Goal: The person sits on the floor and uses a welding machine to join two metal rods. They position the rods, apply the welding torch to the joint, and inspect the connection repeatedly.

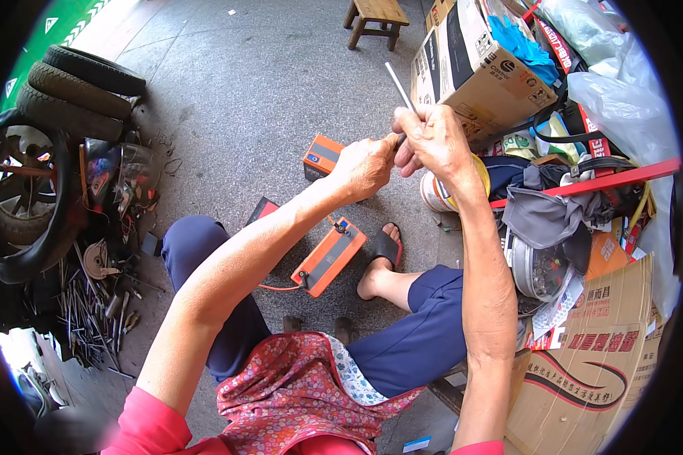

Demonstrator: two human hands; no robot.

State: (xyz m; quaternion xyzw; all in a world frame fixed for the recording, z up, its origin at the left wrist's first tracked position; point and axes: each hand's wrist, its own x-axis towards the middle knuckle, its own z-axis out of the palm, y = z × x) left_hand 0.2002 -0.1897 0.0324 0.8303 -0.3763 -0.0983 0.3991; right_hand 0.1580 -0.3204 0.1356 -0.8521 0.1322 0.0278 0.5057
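My right hand (436, 144) is closed around a thin silver metal rod (401, 87), whose bare end points up and away from me. Just left of it, my left hand (366, 167) is closed too, its fingertips meeting a small dark piece between the hands. Whether that dark piece belongs to the rod is hidden by my fingers. Below my forearms on the ground lies an orange and black battery (330, 258) with wires at its terminals. A second orange and black battery (325, 154) stands farther off, partly behind my left hand.
Old tires (83, 87) and a wheel (23, 182) are piled at left, above scattered metal tools (106, 303). A wooden stool (377, 17) stands at the far side. Cardboard boxes (493, 83), plastic bags (622, 98) and a red bar (622, 178) crowd the right.
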